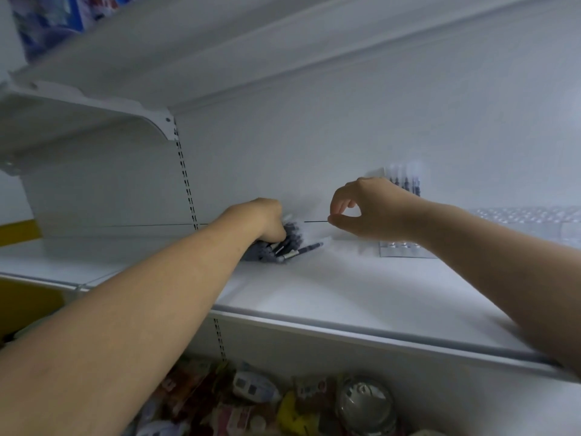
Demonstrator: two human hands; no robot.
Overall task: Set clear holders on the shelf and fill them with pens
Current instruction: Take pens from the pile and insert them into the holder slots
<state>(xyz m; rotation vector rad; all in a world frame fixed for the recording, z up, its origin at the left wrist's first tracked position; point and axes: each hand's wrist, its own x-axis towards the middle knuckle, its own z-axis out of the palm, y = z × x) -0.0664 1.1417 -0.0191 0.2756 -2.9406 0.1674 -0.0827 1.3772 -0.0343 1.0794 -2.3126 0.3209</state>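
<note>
My left hand [267, 221] reaches to the back of the white shelf [314, 297] and grips a bundle of dark pens [292, 243] lying on it. Their tips fan out to the right. My right hand [364, 209] hovers just right of the bundle, forefinger and thumb curled into a ring with nothing visible between them. Behind that hand stands a clear holder [399, 250] against the back wall. Several pens [405, 180] stand upright in it, and my wrist hides its middle.
A blurred row of clear plastic items [522, 217] lies further right on the same shelf. The shelf above [94, 102] overhangs and carries blue packages [47, 17]. Assorted packaged goods [283, 404] fill the level below. A slotted upright [187, 184] runs down the back wall.
</note>
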